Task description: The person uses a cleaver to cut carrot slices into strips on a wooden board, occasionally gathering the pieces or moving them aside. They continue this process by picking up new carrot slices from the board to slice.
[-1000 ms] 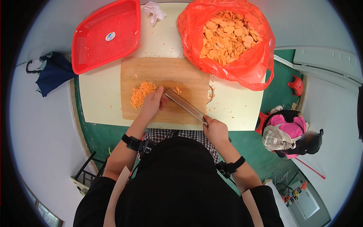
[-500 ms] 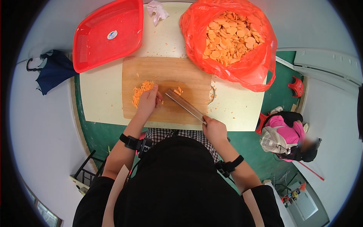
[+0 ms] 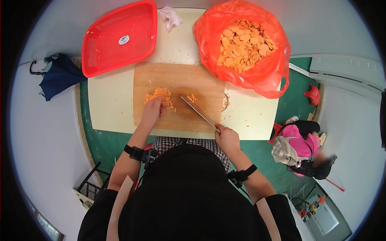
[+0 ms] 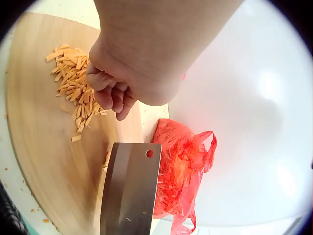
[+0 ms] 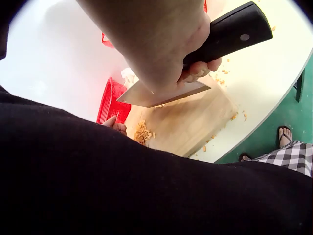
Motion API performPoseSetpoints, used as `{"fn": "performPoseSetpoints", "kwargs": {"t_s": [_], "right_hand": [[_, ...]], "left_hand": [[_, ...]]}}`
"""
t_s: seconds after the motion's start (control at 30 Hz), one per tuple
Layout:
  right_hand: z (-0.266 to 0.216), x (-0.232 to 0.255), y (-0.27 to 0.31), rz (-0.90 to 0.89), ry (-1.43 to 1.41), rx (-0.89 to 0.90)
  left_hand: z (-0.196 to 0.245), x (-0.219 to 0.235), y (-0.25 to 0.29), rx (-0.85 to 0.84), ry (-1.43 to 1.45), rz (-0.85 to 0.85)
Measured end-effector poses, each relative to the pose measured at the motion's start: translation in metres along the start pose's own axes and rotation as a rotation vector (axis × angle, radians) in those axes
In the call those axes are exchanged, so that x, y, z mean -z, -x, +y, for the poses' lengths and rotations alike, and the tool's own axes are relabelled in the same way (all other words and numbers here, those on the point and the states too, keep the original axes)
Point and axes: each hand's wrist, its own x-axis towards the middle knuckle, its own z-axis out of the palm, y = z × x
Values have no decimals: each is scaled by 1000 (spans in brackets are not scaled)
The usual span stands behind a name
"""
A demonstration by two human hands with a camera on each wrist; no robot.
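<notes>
My right hand (image 3: 227, 139) grips the black handle (image 5: 230, 36) of a cleaver. Its broad blade (image 4: 131, 188), with a hole near the far corner, slants over the wooden cutting board (image 3: 203, 76). A few cut orange pieces (image 3: 192, 97) lie beside the blade's tip. On the board's left half is a loose heap of thin orange vegetable strips (image 4: 73, 81). My left hand (image 3: 153, 109) is at the near side of this heap, its fingers (image 4: 117, 99) loosely bent and nothing seen held in them; its fingertips overlap the strips in the head view.
Behind the board stand a red plastic basket (image 3: 104, 60) and a red plastic bag (image 3: 209, 60) full of orange slices (image 3: 243, 44). A crumpled pale cloth or tissue (image 3: 171, 18) lies between them. Scraps dot the table (image 3: 257, 112). Another person (image 3: 299, 140) sits at right.
My left hand has moved left, away from the cleaver, to the heap of strips, which now spreads further right. My right hand keeps its grip on the cleaver, which has hardly moved.
</notes>
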Motion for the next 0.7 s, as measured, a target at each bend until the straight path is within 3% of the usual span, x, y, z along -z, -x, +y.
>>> {"fn": "performPoseSetpoints", "kwargs": {"t_s": [0.17,0.7], "right_hand": [[-8,-5,1,-54,0,-113],[-29,-16,-18,-57,-93,-230]], "left_hand": [[1,10,8,-65,-42,-13],[13,42,17,-121,-163,-20]]}}
